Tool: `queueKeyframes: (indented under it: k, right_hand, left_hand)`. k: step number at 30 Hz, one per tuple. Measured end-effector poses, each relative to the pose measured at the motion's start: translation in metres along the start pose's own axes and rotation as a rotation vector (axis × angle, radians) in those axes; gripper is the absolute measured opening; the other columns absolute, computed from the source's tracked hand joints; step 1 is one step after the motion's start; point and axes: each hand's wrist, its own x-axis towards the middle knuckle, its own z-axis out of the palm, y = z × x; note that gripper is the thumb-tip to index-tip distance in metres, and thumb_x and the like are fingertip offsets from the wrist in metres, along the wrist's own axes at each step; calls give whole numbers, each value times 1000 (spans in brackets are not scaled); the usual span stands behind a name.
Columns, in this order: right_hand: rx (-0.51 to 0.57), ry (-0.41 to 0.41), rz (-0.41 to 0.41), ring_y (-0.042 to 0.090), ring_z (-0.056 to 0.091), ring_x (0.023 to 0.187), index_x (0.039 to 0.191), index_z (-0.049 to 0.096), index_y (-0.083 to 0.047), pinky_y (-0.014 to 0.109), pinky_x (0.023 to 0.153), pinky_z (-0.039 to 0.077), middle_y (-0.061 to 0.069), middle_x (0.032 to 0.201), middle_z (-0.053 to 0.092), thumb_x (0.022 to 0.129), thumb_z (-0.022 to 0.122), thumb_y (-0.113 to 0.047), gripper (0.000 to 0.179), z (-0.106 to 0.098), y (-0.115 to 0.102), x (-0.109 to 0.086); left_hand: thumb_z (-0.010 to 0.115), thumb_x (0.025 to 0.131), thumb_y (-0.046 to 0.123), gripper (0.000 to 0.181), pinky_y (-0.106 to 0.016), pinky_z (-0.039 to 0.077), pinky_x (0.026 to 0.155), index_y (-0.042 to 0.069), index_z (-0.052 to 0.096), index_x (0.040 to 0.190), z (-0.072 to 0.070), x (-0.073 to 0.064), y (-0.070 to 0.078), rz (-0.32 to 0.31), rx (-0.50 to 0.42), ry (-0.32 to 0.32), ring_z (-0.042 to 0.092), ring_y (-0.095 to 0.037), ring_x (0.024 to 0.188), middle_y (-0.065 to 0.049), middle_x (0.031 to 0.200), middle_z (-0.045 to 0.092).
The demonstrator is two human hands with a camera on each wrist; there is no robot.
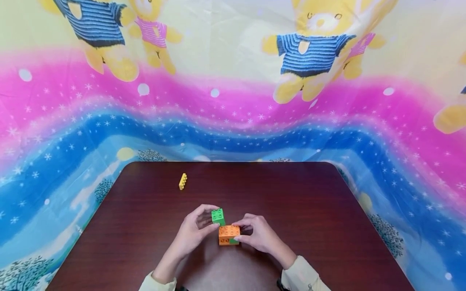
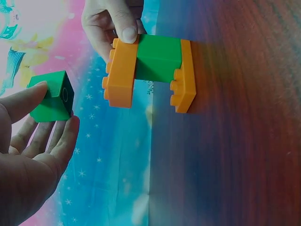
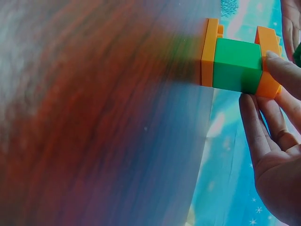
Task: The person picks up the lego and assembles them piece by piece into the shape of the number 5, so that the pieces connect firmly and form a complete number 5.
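My left hand [image 1: 193, 230] pinches a green toy brick [image 1: 217, 216] between thumb and fingers. In the left wrist view this green brick [image 2: 51, 96] is held beside the stack, apart from it. The stack stands on the table: a flat orange plate [image 2: 187, 80] at the bottom, a green brick [image 2: 159, 59] at one end of it, and an orange brick [image 2: 122, 77] on top. A gap shows between the two orange pieces at the left end. With thumb and fingers, my right hand [image 1: 260, 234] grips the right end of the stack's upper orange brick [image 3: 267, 70].
A narrow yellow brick [image 1: 183, 182] lies on its side toward the back left of the dark wooden table [image 1: 291, 194]. Behind the table hangs a printed cloth [image 1: 225, 105] with bears and snowflakes, and it also falls along both sides.
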Motion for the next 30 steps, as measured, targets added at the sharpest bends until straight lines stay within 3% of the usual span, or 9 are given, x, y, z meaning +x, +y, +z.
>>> queueKeyframes:
  k: [5, 15, 30]
  right_hand:
    - [1, 0, 7, 15, 71, 93, 119, 78, -16, 35, 84, 63, -10, 93, 65, 85, 87, -18, 35, 0, -1, -1]
    - [-2, -1, 2, 14, 71, 94, 119, 78, -15, 32, 83, 63, -10, 94, 65, 85, 87, -20, 35, 0, -1, 1]
    - [-3, 5, 0, 13, 71, 94, 119, 78, -14, 31, 83, 62, -9, 95, 67, 85, 88, -18, 36, -2, -2, 0]
  left_hand:
    - [79, 90, 6, 42, -30, 55, 102, 12, 65, 129, 2, -2, -8, 36, -17, -43, 68, -32, 119, -13, 124, 71]
    - [78, 90, 3, 43, -30, 54, 103, 7, 64, 130, 7, -7, -20, 37, -58, -77, 67, -31, 120, -18, 126, 70]
    - [78, 88, -1, 42, -31, 54, 103, 10, 66, 127, 13, -6, -22, -28, -37, -67, 66, -30, 122, -15, 125, 70]
